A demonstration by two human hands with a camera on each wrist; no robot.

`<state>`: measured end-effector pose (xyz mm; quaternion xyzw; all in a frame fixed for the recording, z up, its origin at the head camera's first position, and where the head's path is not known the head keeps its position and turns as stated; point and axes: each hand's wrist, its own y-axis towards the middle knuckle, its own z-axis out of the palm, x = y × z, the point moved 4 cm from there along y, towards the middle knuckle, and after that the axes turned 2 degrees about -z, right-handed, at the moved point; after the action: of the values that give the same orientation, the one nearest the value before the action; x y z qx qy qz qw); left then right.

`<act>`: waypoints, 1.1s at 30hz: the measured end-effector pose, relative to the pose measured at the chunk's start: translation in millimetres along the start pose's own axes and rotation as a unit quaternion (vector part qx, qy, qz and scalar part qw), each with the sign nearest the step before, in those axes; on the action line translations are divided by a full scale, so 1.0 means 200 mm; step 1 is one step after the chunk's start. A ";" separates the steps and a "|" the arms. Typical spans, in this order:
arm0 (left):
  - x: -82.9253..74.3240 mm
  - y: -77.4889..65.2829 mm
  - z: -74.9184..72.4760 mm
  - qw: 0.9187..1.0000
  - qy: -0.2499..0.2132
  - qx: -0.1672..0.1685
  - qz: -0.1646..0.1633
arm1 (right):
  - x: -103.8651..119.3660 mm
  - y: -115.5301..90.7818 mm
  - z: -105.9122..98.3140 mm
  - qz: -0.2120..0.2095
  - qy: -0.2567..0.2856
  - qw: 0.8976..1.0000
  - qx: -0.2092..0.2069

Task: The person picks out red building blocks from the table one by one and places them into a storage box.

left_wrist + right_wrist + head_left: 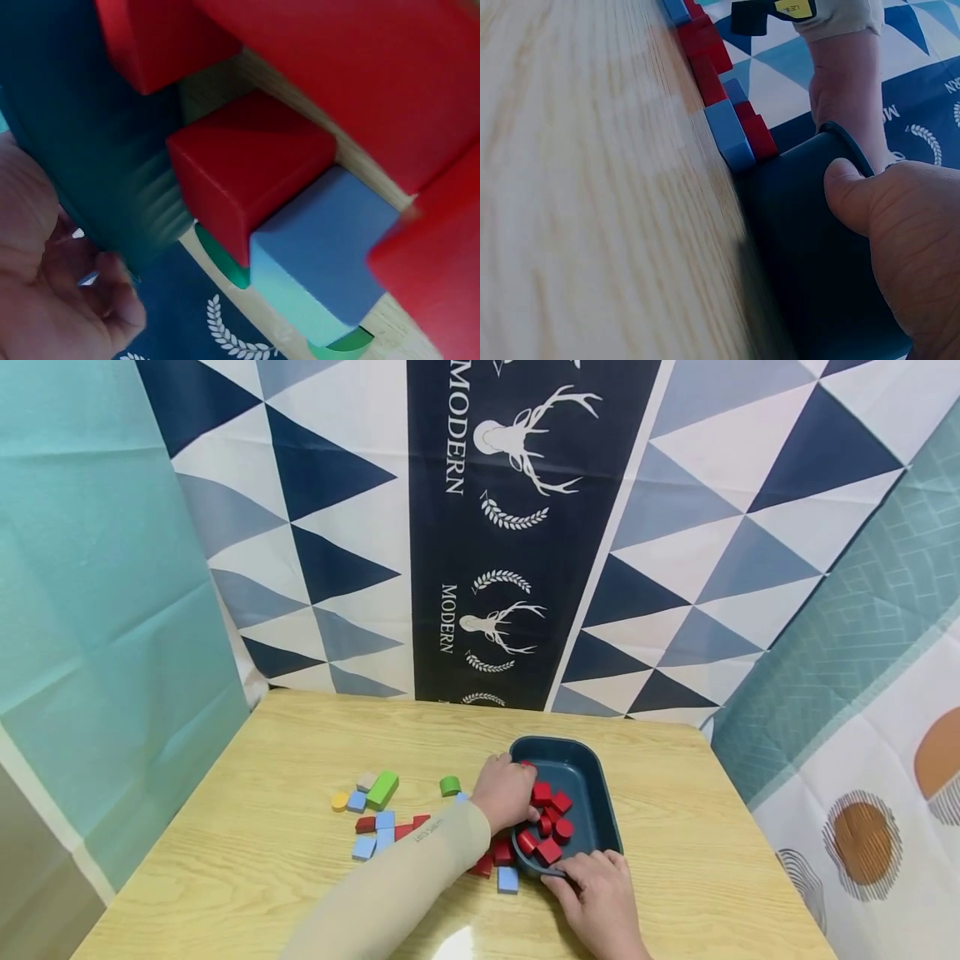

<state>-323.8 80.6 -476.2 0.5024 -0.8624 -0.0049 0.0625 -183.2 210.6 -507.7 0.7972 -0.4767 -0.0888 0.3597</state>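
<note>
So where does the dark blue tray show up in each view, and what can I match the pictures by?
Head: dark blue tray right of centre, lower half.
Left wrist: its wall fills the upper left, beside the left hand.
Right wrist: lower, right of centre, gripped by the right hand.
Shared landmark: the dark cloth with white leaf sprigs.

Red blocks (548,850) fill the dark teal tray (587,789), light-blue blocks (364,847) and green blocks (382,791) lie left of it on the pale wood-grain bench (697,860), and navy, grey-blue and white triangles pattern the cloth (345,485) behind it.
</note>
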 end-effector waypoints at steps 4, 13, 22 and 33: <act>-0.01 0.00 0.03 0.999 -0.001 0.041 -0.024 | 0.00 0.00 0.00 0.006 0.000 1.000 0.000; 0.01 -0.01 0.05 1.000 -0.007 0.018 0.004 | 0.01 0.00 0.00 0.013 -0.003 1.000 0.009; 0.30 -0.25 -0.09 0.989 -0.123 -0.070 0.038 | 0.02 0.01 0.01 0.011 -0.004 1.000 0.017; 1.01 -0.71 -0.21 0.918 -0.373 -0.050 -0.127 | 0.00 0.01 0.01 0.027 -0.005 0.999 0.031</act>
<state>-293.8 -162.6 -424.1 0.5652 -0.7509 -0.2429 -0.2400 -185.2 208.6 -508.6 0.7942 -0.5024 -0.0678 0.3350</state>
